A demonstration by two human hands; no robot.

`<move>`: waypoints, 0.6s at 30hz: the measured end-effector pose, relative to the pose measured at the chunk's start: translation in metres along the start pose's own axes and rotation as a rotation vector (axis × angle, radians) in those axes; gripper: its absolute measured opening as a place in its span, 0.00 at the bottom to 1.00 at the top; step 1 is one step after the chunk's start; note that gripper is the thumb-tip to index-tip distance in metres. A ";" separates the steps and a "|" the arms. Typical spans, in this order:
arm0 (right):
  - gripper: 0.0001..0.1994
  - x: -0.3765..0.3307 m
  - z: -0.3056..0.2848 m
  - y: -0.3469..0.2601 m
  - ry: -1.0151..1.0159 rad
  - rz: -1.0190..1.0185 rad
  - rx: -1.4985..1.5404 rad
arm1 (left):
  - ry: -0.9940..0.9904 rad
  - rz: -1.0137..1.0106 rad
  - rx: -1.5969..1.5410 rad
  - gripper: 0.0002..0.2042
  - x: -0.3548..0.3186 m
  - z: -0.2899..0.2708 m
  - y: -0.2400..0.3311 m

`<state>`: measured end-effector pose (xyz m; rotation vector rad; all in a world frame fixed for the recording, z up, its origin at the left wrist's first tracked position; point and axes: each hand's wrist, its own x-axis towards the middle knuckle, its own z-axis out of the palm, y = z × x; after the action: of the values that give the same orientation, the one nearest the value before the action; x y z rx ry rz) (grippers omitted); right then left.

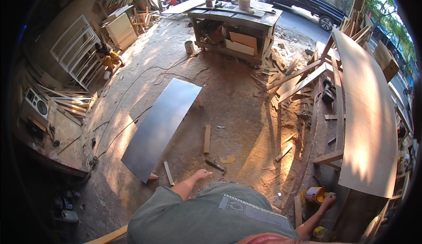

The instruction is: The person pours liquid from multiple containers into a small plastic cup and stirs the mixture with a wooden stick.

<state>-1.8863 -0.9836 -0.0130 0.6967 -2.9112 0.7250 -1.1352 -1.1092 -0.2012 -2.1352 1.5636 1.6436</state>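
My left hand [203, 174] is held low in front of my body, its fingers curled in, with nothing visible in them. Just beyond it a hammer [215, 165] with a dark handle lies on the dirt floor. Out to the right, my right hand [328, 199] is at the mouth of a yellow-and-white can [313, 194] with yellow matter inside. Its fingers are closed around something small and pale that I cannot make out. A long dark glossy board [162, 127] rests on low wooden supports ahead on the left.
A pale plywood sheet [367, 125] lies raised along the right, beside a cordless drill [328, 92] and scrap wood. Ahead stands a workbench [233, 15]. Cables [147, 70] cross the floor. Another person [109, 57] crouches at far left. A dark pickup [303, 2] is on the road.
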 end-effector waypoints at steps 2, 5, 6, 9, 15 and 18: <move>0.16 -0.005 -0.004 -0.001 0.013 0.016 -0.048 | 0.004 0.002 0.062 0.31 0.002 -0.006 -0.008; 0.16 -0.008 -0.004 -0.007 -0.027 0.044 -0.125 | 0.023 -0.025 0.033 0.31 0.001 -0.007 -0.024; 0.16 -0.009 -0.007 -0.006 -0.008 0.035 -0.118 | -0.006 -0.041 0.030 0.31 -0.002 -0.008 -0.020; 0.16 -0.015 -0.003 -0.011 0.030 0.000 -0.100 | -0.038 -0.072 0.002 0.30 -0.011 -0.014 -0.019; 0.18 -0.014 0.004 -0.031 -0.045 -0.076 0.025 | 0.022 -0.040 -0.068 0.26 -0.015 -0.021 -0.044; 0.18 0.007 0.013 -0.013 -0.025 -0.108 0.057 | 0.015 -0.021 -0.136 0.26 -0.014 -0.025 -0.042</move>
<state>-1.8868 -1.0024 -0.0178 0.8675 -2.8580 0.7953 -1.0868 -1.0930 -0.2015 -2.2252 1.4675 1.7793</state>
